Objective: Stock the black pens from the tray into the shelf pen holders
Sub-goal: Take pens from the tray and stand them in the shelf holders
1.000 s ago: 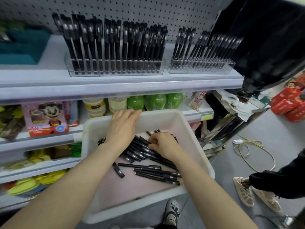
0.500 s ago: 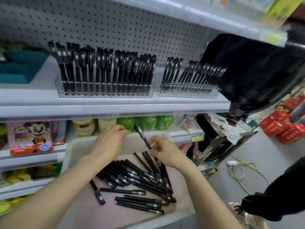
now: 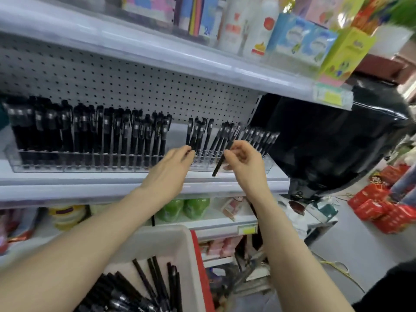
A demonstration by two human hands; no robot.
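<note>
Right hand (image 3: 244,158): fingers curled, pinching one black pen (image 3: 218,166) near its upper half. The pen is tilted, lower end toward me and to the left, hanging in front of the right pen holder (image 3: 266,165) and just above the shelf lip (image 3: 90,188). It is not in a slot.

Left hand (image 3: 171,164): reached out to the left end of the same holder, fingertips (image 3: 190,153) against the small cluster of pens (image 3: 198,136) standing there. Motion blur; I cannot tell whether it pinches one or only touches.

Right holder: clear plastic, with a few pens at the left end, a gap, then a leaning row (image 3: 258,138) out to the right end.

Left pen holder (image 3: 67,166): clear, just beside the other on the same shelf, packed with upright black pens (image 3: 90,131).

White perforated back panel (image 3: 135,86) behind both.

Tray (image 3: 180,244): white, near me, low centre between my forearms. Loose black pens (image 3: 146,289) are heaped in it.

Shelf below: green bottles (image 3: 184,208). Shelf above: cartons and a white bottle (image 3: 258,25). Far right, on the floor: red boxes (image 3: 382,212).
</note>
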